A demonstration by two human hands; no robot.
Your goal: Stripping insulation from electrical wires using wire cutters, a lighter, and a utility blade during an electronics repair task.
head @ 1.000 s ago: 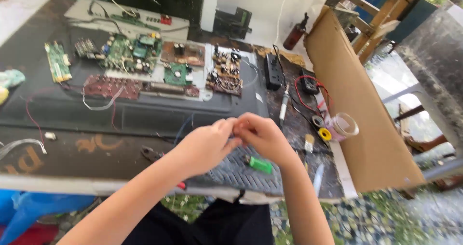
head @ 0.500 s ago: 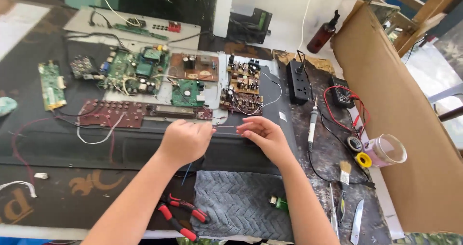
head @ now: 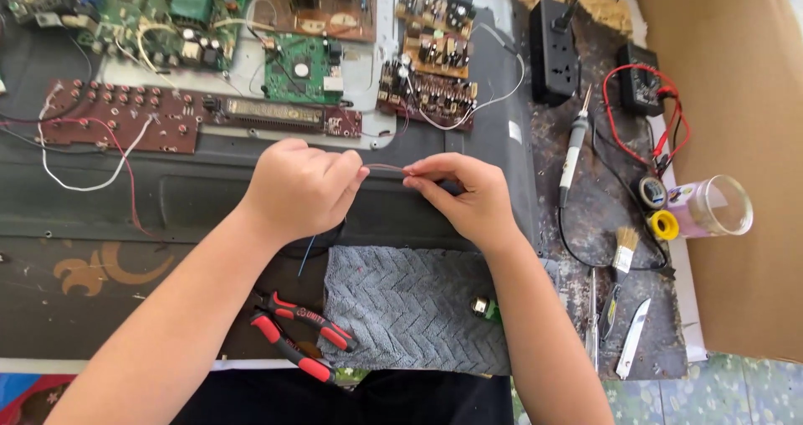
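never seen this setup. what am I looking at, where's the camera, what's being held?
One view, from a camera worn on a person's head, looking down at a workbench. No machine: two bare hands. The left hand and right hand pinch a thin wire stretched between their fingertips. Below them lie a grey cloth and red-handled pliers. Above sit several circuit boards. To the right: a soldering iron, a black power strip, a small brush and a clear cup.

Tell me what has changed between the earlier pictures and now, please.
Both hands moved forward from the table edge, past the grey towel. The left hand and right hand still pinch a thin wire between them. The red-handled pliers and the soldering iron stayed put.
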